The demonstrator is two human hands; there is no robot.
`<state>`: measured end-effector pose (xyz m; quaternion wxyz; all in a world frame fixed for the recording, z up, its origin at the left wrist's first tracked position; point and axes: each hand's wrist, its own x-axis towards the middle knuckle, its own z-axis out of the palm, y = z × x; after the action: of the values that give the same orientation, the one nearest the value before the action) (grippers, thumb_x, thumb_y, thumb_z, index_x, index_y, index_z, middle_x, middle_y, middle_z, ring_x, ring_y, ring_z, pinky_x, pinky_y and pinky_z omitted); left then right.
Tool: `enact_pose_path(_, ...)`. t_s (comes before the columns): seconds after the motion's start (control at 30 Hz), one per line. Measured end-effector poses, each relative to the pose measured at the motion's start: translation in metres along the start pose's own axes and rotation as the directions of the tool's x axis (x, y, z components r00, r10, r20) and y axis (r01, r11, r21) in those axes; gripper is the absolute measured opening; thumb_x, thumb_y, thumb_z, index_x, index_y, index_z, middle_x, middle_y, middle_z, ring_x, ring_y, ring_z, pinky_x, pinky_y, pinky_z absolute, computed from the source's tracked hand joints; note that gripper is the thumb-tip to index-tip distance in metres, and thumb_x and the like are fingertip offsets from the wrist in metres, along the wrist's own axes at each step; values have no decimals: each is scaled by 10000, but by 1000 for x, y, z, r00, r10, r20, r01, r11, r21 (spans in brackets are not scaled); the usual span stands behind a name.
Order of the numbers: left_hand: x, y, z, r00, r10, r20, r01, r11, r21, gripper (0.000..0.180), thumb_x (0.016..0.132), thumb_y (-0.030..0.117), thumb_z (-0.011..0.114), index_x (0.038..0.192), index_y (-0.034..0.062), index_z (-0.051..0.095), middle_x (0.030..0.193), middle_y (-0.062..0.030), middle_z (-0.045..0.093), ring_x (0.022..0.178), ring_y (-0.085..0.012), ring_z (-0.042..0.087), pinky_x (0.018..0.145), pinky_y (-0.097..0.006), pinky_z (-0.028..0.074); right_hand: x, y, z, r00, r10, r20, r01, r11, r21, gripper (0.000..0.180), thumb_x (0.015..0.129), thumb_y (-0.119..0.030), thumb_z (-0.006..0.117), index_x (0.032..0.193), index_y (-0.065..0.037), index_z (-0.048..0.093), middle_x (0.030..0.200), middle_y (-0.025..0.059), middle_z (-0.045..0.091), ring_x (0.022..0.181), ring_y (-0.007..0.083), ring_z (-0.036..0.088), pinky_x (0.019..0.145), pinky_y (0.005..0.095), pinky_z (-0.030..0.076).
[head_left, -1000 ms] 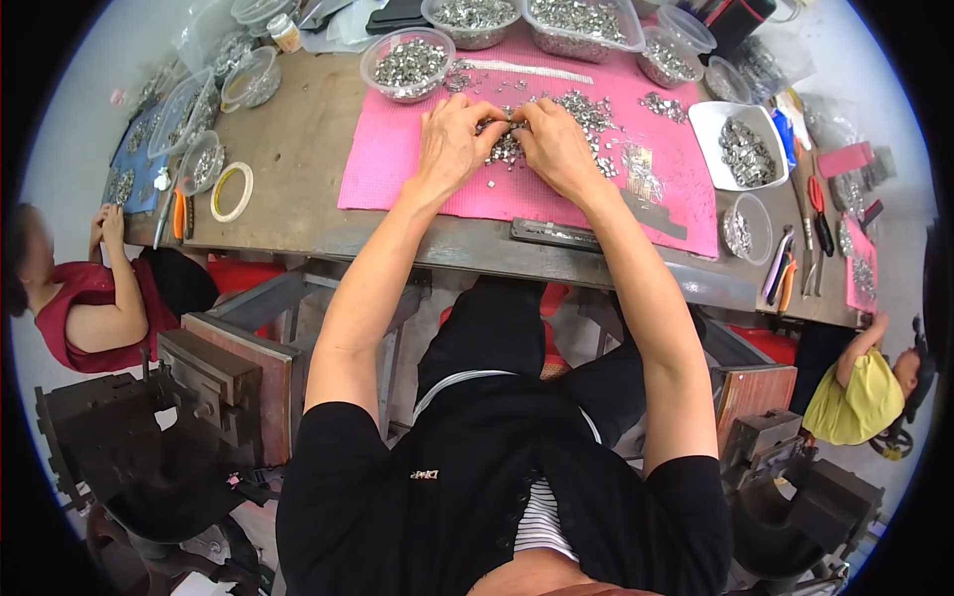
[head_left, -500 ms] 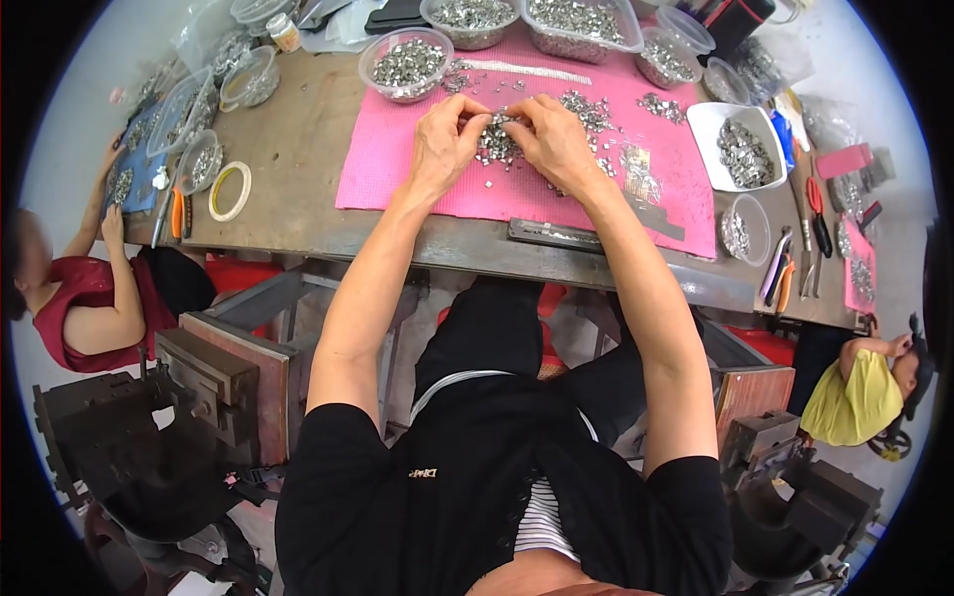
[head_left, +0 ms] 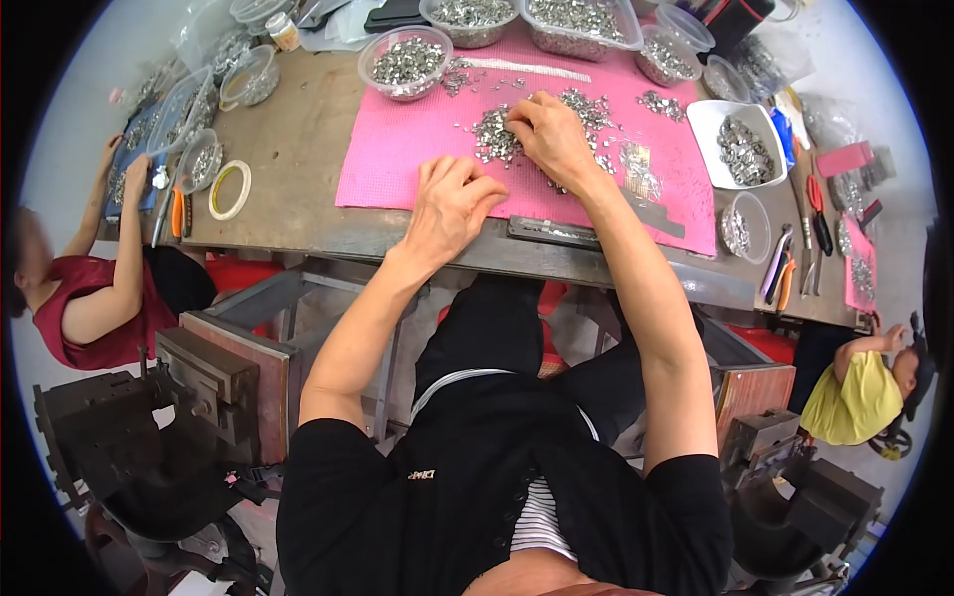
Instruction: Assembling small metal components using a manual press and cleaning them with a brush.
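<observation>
A pile of small silvery metal pieces lies on the pink mat. My right hand is over the pile's right side, its fingers bent and drawn together in a pinch at the pieces. What sits between those fingertips is too small to make out. Near the mat's front edge, my left hand is closed, with curled fingers and the thumb against them; whatever it holds is hidden. Just right of it, a dark metal bar with a slot rests along the table edge. More metal pieces are scattered beyond my right hand.
Clear tubs of metal pieces line the back. A white square tub and a round tub stand at right, near pliers. A tape roll lies left. Co-workers sit at both sides; machines flank me.
My left hand has come away from the pile, toward me and slightly left, to the mat's front edge. The right hand has stayed at the pile, shifting only slightly.
</observation>
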<state>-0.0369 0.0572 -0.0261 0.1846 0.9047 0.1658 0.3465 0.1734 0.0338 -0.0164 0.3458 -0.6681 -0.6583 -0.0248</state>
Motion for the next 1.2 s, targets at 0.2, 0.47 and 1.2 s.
enact_pose_path(0.2, -1, 4, 2, 1000, -12, -22, 13, 996, 84, 78, 819, 149, 770, 872, 114, 724, 854, -30, 569, 886, -231, 554, 900, -423, 373, 0, 1, -5, 999, 45, -24, -41, 989, 145, 143, 868, -148, 707, 932, -20, 716, 849, 142, 664, 791, 326, 656, 727, 410, 516)
enact_pose_path(0.47, -2, 9, -1, 1000, -18, -1, 18, 996, 90, 89, 810, 146, 771, 868, 110, 714, 868, -40, 568, 906, -243, 557, 931, -472, 360, -1, 4, 5, 1000, 1, 8, -1, 1000, -7, 145, 876, -153, 686, 929, -19, 706, 873, 160, 654, 867, 351, 645, 792, 454, 506)
enact_pose_path(1.2, -1, 61, 37, 998, -57, 12, 57, 914, -401, 92, 860, -2, 655, 929, 5, 594, 892, -130, 593, 830, -320, 576, 762, -417, 469, -63, -22, -79, 982, 185, 34, -187, 934, 305, 141, 818, -15, 641, 955, 12, 658, 864, 146, 658, 785, 286, 673, 715, 384, 539)
